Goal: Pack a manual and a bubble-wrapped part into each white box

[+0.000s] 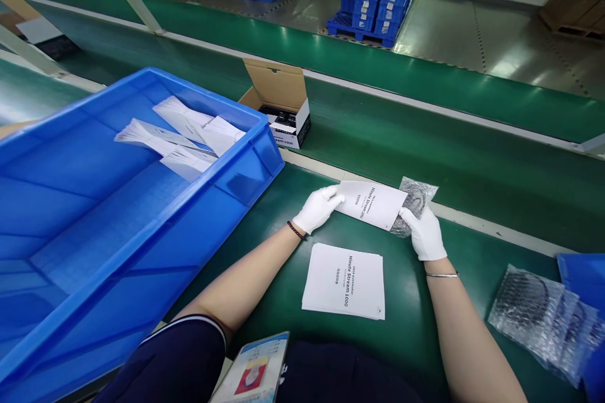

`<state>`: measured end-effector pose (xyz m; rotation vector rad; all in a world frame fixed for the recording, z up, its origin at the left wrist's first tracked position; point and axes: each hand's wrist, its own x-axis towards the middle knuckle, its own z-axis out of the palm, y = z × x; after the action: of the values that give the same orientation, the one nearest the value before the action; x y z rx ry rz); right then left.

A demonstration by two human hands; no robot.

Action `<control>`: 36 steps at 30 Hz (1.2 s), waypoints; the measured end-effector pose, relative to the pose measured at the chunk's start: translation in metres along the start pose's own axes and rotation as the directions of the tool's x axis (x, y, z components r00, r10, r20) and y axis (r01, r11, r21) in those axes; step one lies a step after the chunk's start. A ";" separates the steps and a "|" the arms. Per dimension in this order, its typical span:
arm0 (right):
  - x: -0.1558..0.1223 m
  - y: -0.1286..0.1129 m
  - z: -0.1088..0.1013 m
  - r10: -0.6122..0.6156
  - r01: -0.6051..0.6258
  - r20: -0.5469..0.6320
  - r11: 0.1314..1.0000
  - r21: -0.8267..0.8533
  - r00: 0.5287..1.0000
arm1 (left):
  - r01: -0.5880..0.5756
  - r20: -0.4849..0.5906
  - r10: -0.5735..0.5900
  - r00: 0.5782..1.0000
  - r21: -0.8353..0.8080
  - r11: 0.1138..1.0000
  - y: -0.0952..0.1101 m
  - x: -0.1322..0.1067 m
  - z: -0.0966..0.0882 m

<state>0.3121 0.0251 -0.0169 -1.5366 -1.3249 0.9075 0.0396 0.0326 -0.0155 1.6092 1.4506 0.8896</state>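
Both of my hands wear white gloves. My left hand (317,209) pinches the left end of a white printed manual (371,203), held tilted over the green bench. At the manual's right end, my right hand (424,234) is closed on a clear bubble-wrap bag (416,196) with something dark and coiled inside; its thumb lies at the manual's edge. The bag is partly behind the manual. Below them, a stack of the same manuals (344,282) lies flat on the bench.
A large blue bin (227,198) with bundles of folded paper (182,132) stands at left. An open cardboard box (278,104) with black contents sits on the green conveyor (425,138). Several bubble-wrapped bags (532,308) lie at right beside another blue bin (583,274).
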 end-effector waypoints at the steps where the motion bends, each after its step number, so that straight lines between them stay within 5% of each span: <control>1: 0.001 -0.001 0.000 0.011 -0.011 -0.017 1.000 0.018 1.000 | -0.008 0.008 0.008 1.000 -0.014 1.000 0.001 0.001 0.000; 9: 0.006 0.002 0.006 0.026 -0.007 -0.084 0.974 0.226 0.996 | -0.068 0.010 0.067 0.998 0.114 0.991 -0.002 0.002 0.000; 16: 0.008 0.009 0.004 -0.023 0.050 -0.111 0.968 0.248 0.994 | -0.079 0.028 0.075 0.997 0.184 0.980 -0.001 0.002 0.002; 20: 0.012 -0.017 0.004 -0.038 0.079 -0.139 0.948 0.308 0.990 | -0.084 -0.011 0.089 0.996 0.232 0.969 -0.005 0.003 0.002; 23: 0.020 -0.065 0.012 -0.179 0.193 -0.170 0.978 0.073 0.969 | -0.116 -0.013 0.122 0.992 0.224 0.968 -0.008 0.002 0.001; 27: 0.053 -0.144 0.050 -0.446 0.442 0.077 0.823 -0.358 0.892 | -0.156 -0.010 0.159 0.987 0.147 0.977 -0.010 0.002 0.001; 32: 0.132 -0.202 0.141 -0.586 0.712 0.416 0.639 -0.292 0.696 | -0.136 -0.002 0.137 0.991 0.074 0.988 -0.010 0.001 0.000; 36: 0.173 -0.206 0.204 -0.288 0.623 0.567 0.518 -0.586 0.772 | -0.164 -0.015 0.164 0.986 -0.004 0.986 -0.013 0.001 0.000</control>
<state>0.0809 0.2360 0.1116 -1.4355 -2.5267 0.2868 0.0339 0.0341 -0.0266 1.7409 1.3387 0.9988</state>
